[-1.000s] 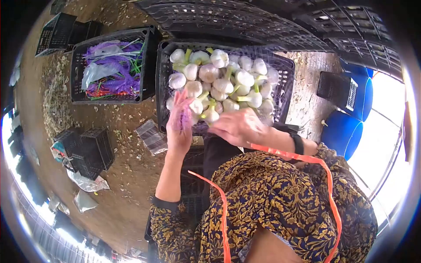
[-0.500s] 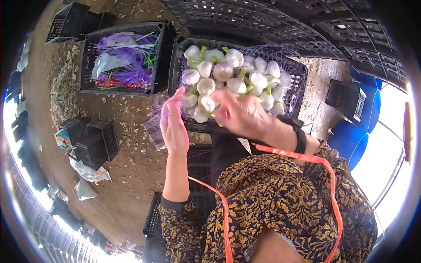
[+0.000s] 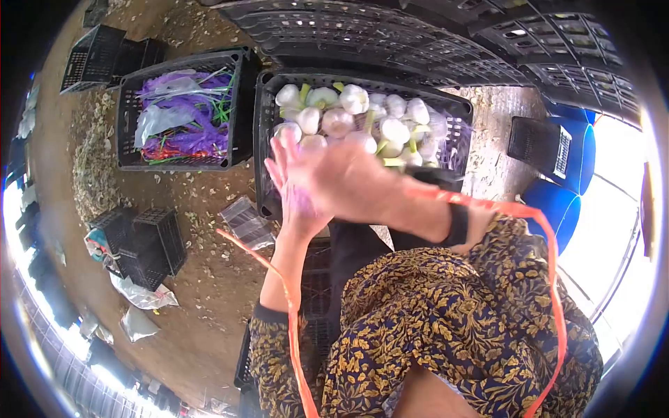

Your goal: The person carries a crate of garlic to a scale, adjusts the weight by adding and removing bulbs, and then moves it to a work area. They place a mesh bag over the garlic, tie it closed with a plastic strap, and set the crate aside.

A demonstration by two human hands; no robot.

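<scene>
A black crate (image 3: 263, 136) holds several white garlic bulbs (image 3: 338, 122) with green stem stubs. Sheer purple netting (image 3: 456, 150) lies over the crate's right end. At the crate's near left corner, my left hand (image 3: 306, 221) is raised, its visible fingers spread. A patch of purple mesh (image 3: 301, 202) shows against its palm. Crossing in front of it, my right hand (image 3: 341, 182) is smeared by motion and hides part of the left hand and some bulbs. The right fingers are too blurred to make out.
Left of the garlic stands another crate (image 3: 237, 104) with purple net bags (image 3: 188, 115). Tall stacked black crates (image 3: 390, 42) rise behind. Blue barrels (image 3: 557, 216) are at right. Orange ribbons (image 3: 554, 279) hang across my patterned clothing. Garlic skins litter the floor.
My right hand has moved left from over the garlic and now overlaps my left hand. The left hand has tilted and sits slightly lower. The view has shifted a little.
</scene>
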